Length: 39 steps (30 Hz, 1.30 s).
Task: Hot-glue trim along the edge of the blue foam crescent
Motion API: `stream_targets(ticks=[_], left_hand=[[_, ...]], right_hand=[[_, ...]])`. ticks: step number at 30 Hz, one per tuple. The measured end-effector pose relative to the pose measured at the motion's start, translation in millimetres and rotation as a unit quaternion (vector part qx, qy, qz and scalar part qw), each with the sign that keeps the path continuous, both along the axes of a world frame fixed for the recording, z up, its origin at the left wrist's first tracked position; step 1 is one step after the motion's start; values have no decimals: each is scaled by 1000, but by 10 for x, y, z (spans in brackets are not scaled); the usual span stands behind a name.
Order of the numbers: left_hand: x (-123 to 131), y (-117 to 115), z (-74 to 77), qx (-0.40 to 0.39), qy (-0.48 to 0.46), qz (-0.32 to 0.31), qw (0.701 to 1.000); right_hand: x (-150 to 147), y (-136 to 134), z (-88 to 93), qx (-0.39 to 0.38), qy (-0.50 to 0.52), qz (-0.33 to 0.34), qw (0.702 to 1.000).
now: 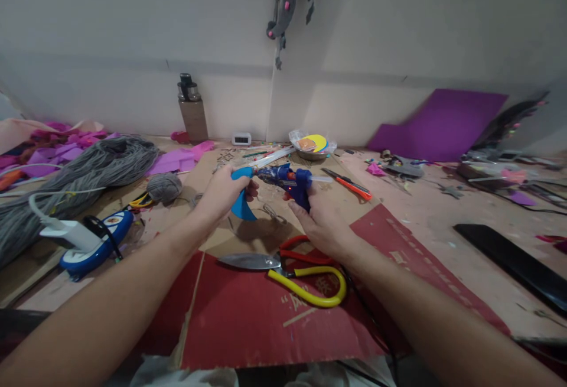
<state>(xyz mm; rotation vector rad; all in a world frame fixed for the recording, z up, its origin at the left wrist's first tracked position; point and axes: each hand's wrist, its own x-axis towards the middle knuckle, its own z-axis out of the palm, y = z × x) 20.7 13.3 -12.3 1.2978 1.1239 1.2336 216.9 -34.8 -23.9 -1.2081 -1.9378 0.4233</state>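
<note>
My right hand (325, 221) is closed round the handle of a blue hot glue gun (287, 180). The gun's nozzle points left, toward a blue foam piece (241, 198). My left hand (224, 192) pinches that blue piece at its top edge, just above the cardboard. A clear glue stick (321, 179) sticks out of the gun's back. Below both hands, scissors (283, 266) with one red and one yellow handle lie on the red cardboard (248, 322).
A skein of grey yarn (66, 183) and a yarn ball (163, 187) lie left, beside a blue power strip (95, 245) with a white charger. An orange utility knife (349, 185), a bottle (192, 109), purple sheets (438, 124) and a black strip (518, 266) surround the workspace.
</note>
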Motion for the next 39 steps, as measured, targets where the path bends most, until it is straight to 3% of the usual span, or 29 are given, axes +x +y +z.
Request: stream_targets(ticks=[13, 22, 24, 27, 31, 33, 36, 38, 39], left_hand=[[5, -4, 28, 4, 3, 6, 1000], [11, -18, -36, -8, 4, -28, 1000], [22, -25, -16, -19, -16, -31, 999], [29, -39, 35, -32, -53, -44, 997], [16, -47, 92, -47, -98, -59, 992], [13, -48, 109, -52, -114, -60, 990], [25, -64, 127, -54, -135, -64, 987], [46, -87, 136, -44, -139, -61, 987], [58, -100, 137, -37, -138, -58, 988]], right_hand=[[-4, -23, 20, -5, -7, -4, 1000], [28, 18, 29, 14, 55, -20, 998], [64, 85, 31, -16, 100, -40, 994], [167, 270, -5, -131, 138, -69, 979], [384, 528, -89, -221, -35, -134, 965], [479, 564, -95, -188, -111, -185, 958], [468, 471, -25, -29, -133, -247, 960], [313, 361, 50, 50, -66, -203, 976], [196, 309, 83, 48, 0, -144, 988]])
